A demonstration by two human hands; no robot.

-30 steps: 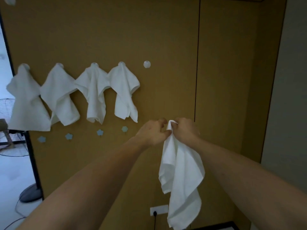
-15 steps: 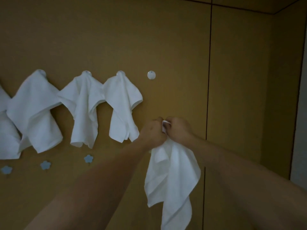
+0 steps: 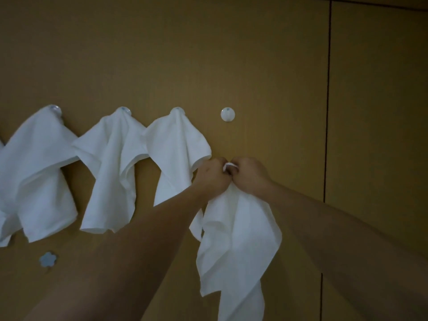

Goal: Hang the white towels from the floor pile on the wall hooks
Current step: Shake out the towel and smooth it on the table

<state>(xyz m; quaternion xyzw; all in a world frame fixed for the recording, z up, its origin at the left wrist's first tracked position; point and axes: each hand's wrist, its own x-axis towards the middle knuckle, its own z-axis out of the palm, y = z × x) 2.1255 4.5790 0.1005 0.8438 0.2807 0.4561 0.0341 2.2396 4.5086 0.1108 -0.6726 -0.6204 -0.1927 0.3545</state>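
A white towel (image 3: 236, 239) hangs from both my hands in front of the tan wall. My left hand (image 3: 212, 176) and my right hand (image 3: 249, 176) pinch its top fold side by side, fists touching. A bare round white hook (image 3: 227, 114) sits on the wall straight above the hands, a short gap away. To its left, three white towels (image 3: 178, 149) (image 3: 113, 167) (image 3: 39, 172) hang from hooks in a row, and the edge of another shows at the far left. The floor pile is out of view.
A small blue flower-shaped knob (image 3: 48, 259) sticks out of the wall low on the left. A dark vertical panel seam (image 3: 327, 112) runs down the wall right of the bare hook.
My hands have risen with the towel toward the bare hook, and the view has swung up and moved closer to the wall. The left-most towels have slid out of frame.
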